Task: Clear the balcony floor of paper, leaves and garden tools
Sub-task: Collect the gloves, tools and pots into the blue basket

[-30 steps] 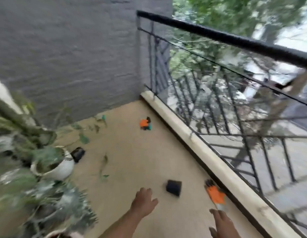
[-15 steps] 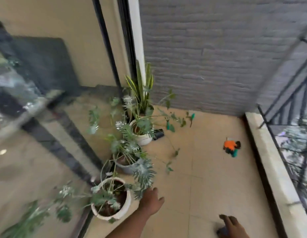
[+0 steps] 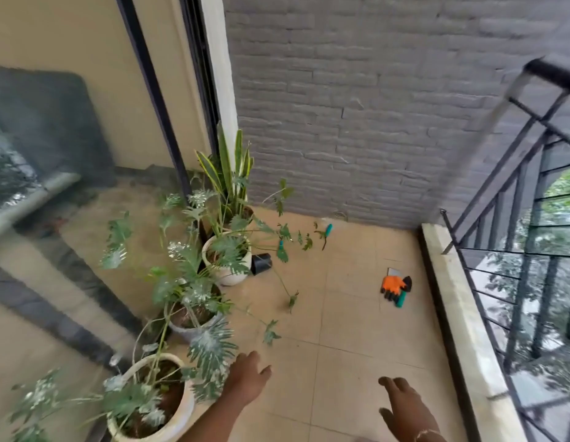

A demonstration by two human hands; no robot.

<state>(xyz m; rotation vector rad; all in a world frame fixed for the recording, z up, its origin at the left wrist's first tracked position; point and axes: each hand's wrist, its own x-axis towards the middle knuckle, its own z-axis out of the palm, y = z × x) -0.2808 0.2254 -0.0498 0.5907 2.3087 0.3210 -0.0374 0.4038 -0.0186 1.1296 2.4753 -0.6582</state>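
A tiled balcony floor (image 3: 357, 330) seen from above. Both hands reach forward over its near edge with nothing in them: the left hand (image 3: 245, 379) has relaxed, slightly spread fingers and the right hand (image 3: 404, 406) has straight fingers. An orange glove (image 3: 392, 284) lies on a teal tool (image 3: 400, 299) near the right edge. A black pot (image 3: 262, 263) lies tipped beside a white planter (image 3: 227, 275) on the left edge. A teal-handled tool (image 3: 328, 229) lies at the far edge, by the brick wall (image 3: 357, 122). A leaf (image 3: 292, 302) lies mid-floor.

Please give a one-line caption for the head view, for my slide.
Left hand and right hand hover open over the balcony floor; orange glove lies near the railing.
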